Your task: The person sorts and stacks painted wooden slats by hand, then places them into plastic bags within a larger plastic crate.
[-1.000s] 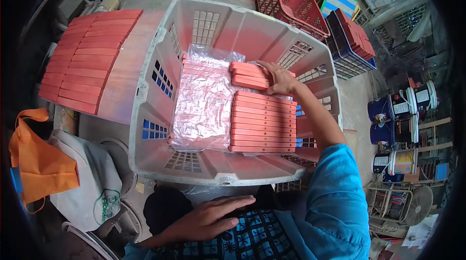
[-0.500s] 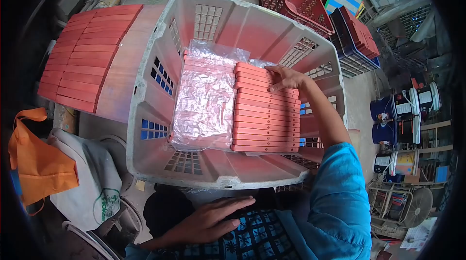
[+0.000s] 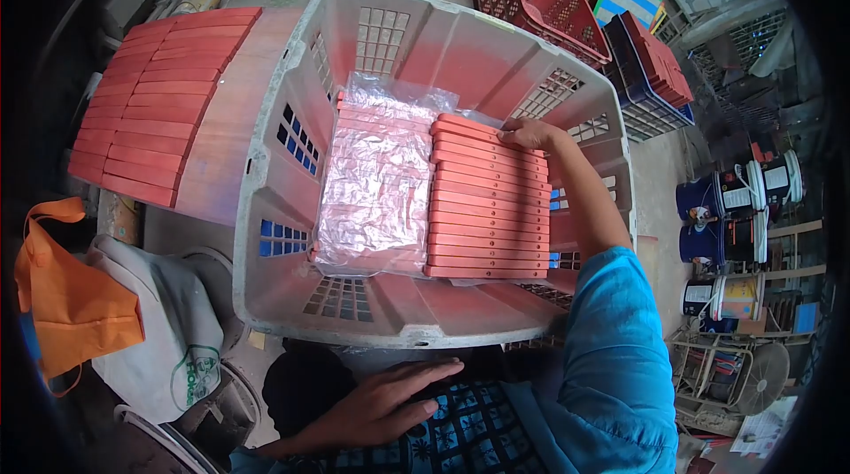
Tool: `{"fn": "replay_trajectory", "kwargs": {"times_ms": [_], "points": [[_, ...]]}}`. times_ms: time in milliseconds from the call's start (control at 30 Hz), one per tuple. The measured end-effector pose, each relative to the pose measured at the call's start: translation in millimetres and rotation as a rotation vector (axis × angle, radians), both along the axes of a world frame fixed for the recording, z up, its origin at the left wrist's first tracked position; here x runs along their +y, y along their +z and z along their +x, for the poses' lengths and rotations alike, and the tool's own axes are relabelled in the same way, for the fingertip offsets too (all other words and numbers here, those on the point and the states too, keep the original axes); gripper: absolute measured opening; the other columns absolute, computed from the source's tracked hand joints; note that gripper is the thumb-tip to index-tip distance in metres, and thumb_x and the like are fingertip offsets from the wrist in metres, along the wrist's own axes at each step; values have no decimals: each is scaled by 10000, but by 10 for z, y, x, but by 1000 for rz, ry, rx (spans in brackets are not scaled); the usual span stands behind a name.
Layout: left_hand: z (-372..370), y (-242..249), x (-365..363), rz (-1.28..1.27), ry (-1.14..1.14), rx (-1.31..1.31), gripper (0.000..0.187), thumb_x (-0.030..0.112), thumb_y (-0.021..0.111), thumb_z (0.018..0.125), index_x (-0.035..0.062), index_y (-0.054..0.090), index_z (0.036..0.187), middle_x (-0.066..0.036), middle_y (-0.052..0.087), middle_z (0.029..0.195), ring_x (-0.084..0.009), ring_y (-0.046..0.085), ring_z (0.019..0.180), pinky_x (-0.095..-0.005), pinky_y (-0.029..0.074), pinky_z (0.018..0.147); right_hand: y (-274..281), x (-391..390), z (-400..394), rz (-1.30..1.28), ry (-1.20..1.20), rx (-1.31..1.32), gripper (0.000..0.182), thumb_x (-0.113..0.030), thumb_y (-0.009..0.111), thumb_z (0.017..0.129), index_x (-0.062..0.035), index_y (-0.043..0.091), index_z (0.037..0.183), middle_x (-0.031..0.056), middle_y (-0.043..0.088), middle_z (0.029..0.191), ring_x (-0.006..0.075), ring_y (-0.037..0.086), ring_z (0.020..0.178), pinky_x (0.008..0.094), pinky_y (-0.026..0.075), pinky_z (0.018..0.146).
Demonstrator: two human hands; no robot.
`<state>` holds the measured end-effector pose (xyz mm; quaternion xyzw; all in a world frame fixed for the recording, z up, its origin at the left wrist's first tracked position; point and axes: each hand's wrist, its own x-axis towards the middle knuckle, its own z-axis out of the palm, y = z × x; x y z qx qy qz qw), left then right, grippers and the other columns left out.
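Observation:
A large grey plastic crate [image 3: 425,330] smeared with red stands in the middle. Inside it, on the right, lies a row of flat red blocks [image 3: 489,208] with small holes in their ends. To their left, crinkled clear plastic [image 3: 374,182] covers more red pieces. My right hand [image 3: 529,134] is at the far right end of the row, its fingers bent around the end of a red block. Near my lap, outside the crate, my left hand [image 3: 385,403] rests with fingers stretched out and nothing in it.
Rows of red pieces [image 3: 159,111] lie on a board at the left. An orange bag [image 3: 75,297] and a white bag [image 3: 159,323] hang below it. A red basket [image 3: 540,5] stands beyond the crate, and paint buckets [image 3: 722,208] are at the right.
My right hand has shifted slightly right along the far end of the row, and its fingers have closed in around a block. My left hand has stayed in place.

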<state>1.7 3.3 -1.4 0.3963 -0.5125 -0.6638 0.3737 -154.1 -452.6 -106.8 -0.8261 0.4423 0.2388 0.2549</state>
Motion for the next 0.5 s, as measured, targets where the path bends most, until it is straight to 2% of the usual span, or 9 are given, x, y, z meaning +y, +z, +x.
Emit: {"fn": "replay_trajectory", "kwargs": {"times_ms": [300,400,500], "points": [[22,6,21,20,11,-6,479,228,449,920,64,365,1362,-186,426,1345,-320,389,1266,-398,284,1054,178,25,-29,28,-18,26,471,-414,542,833,-72,614,1148,175,566,1203,317,500,1154,384,370,998],[34,44,26,17,24,-13,479,229,449,920,63,364,1361,-184,423,1347,-320,386,1268,-398,283,1054,110,-22,-43,-36,49,64,490,-414,563,804,-74,612,1154,176,568,1198,319,504,1150,388,377,990],[32,36,32,-14,32,-28,479,230,448,921,61,364,1361,-184,420,1350,-320,381,1271,-395,282,1055,90,5,-55,-37,-31,24,516,-417,581,770,-74,611,1155,178,566,1202,320,500,1154,391,377,988]]}}
